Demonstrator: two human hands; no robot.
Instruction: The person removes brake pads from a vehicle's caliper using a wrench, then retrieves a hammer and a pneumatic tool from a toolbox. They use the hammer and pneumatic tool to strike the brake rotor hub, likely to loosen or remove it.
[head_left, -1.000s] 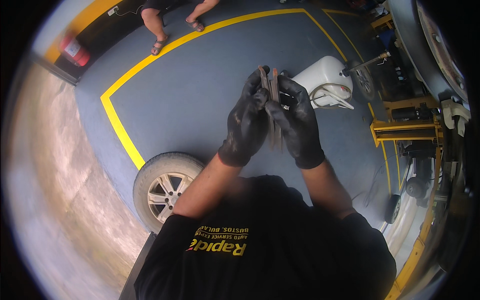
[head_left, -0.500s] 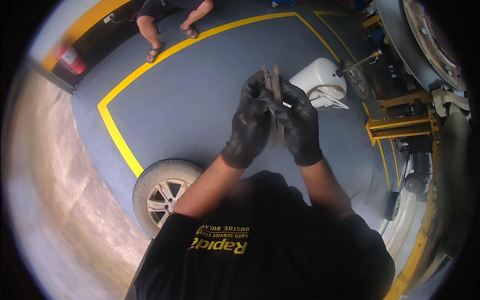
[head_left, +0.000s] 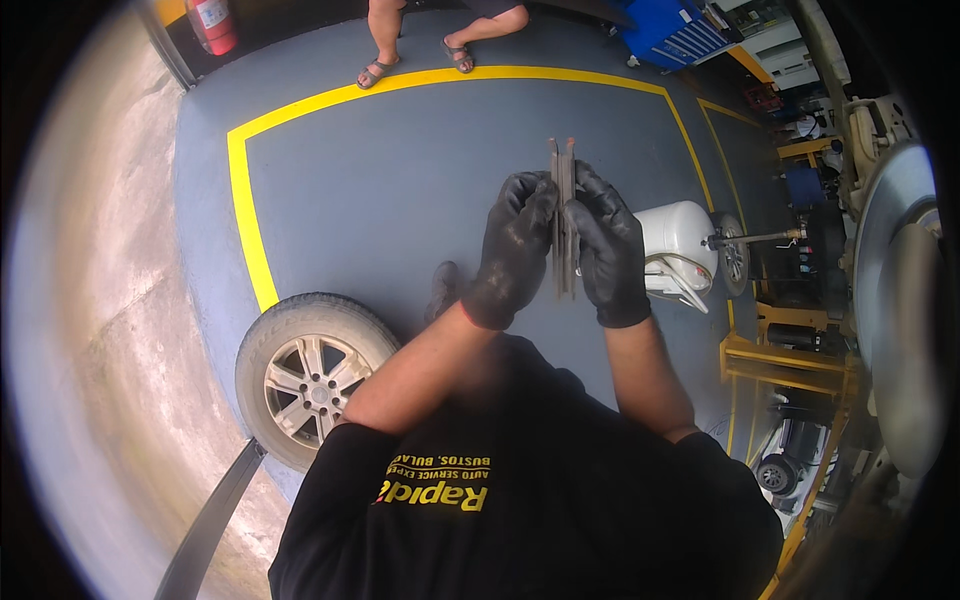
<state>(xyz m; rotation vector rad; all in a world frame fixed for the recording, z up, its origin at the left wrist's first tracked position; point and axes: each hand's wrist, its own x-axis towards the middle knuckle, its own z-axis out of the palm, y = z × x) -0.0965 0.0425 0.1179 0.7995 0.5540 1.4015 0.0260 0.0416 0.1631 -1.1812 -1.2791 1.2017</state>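
Note:
Two worn brake pads are held up on edge in front of me, side by side with their long faces toward each other. My left hand (head_left: 513,245), in a black glove, is closed on the left brake pad (head_left: 556,230). The right brake pad (head_left: 570,185) is pinched by my right hand (head_left: 612,255), gloved the same way, with the thumb on the near side. Small reddish tips show at the pads' far ends. Whether the pads touch along their whole length I cannot tell.
A dusty wheel (head_left: 258,365) lies at my left elbow. A white tank (head_left: 680,232) with a hose lies beyond my right hand. At right are a brake disc (head_left: 890,250) and yellow lift frame (head_left: 785,368). Far off: a person's sandalled feet (head_left: 378,73), a blue tool cabinet (head_left: 680,40), a fire extinguisher (head_left: 213,28).
My view has swung, bringing the blue cabinet and more of the wheel into sight. Both hands have turned slightly, and the pads now stand straighter and nearly parallel. Each hand keeps its hold.

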